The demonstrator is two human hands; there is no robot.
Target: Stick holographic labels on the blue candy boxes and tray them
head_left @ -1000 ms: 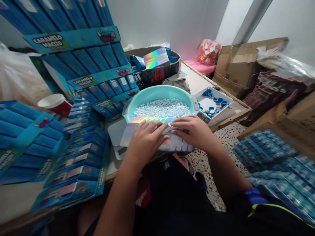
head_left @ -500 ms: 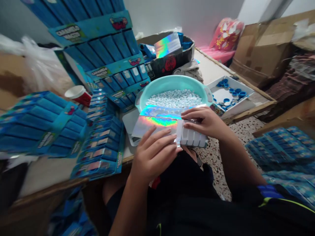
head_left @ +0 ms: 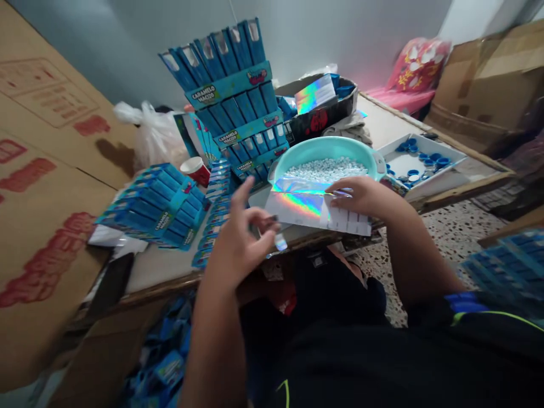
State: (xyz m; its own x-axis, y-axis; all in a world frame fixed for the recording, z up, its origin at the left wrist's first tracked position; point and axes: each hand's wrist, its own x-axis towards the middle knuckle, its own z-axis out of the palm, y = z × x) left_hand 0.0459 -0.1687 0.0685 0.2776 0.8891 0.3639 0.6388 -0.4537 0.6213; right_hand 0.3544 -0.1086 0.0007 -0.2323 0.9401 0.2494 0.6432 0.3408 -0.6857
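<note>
My left hand [head_left: 242, 243] is raised left of the sheet, thumb and a finger pinched on a small shiny strip [head_left: 280, 242], the index finger stretched out. It looks like a holographic sticker, blurred a little by motion. A holographic sheet [head_left: 297, 207] leans on the near rim of a turquoise basin [head_left: 323, 144], with rainbow glints and a pale gridded part at its right. My right hand [head_left: 361, 195] grips this sheet at its upper right, fingers bent over its face. Small white pellets [head_left: 331, 168] lie in the basin behind it.
Blue candy display boxes [head_left: 238, 96] stand stacked at the back left; another [head_left: 157, 204] sits at the table's left. A white tray [head_left: 457, 154] of blue rings is right of the basin. A black box [head_left: 323, 122] and a large carton [head_left: 42, 170] stand around. The table edge [head_left: 165, 286] runs in front.
My left hand has lifted off the sheet and moved left, now with the small strip pinched in it. My right hand stays on the sheet. The view has turned left.
</note>
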